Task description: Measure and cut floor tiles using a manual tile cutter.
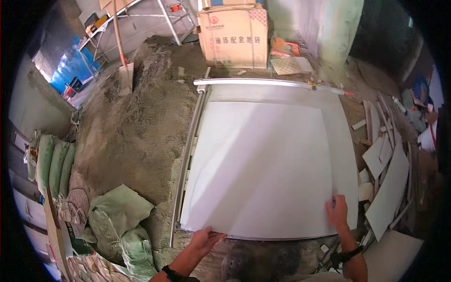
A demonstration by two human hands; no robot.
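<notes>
A large white tile (253, 164) lies on a wider pale panel (343, 150), its right side inset from the panel's. My left hand (206, 239) is closed on the white tile's front edge, near the left corner. My right hand (337, 211) has its fingers curled onto the tile's right edge, near the front. A long metal bar (258, 82) with small yellow and red fittings crosses the far end of the panel. A metal rail (190, 155) runs along the left side.
A shovel (126, 77) stands in sandy mortar (117, 145) at the left. Green sacks (58, 167) lie beyond a torn sack (117, 211). A cardboard box (232, 40) and metal frame (171, 23) are at the back. Tile offcuts (390, 183) pile at the right. My shoes show below.
</notes>
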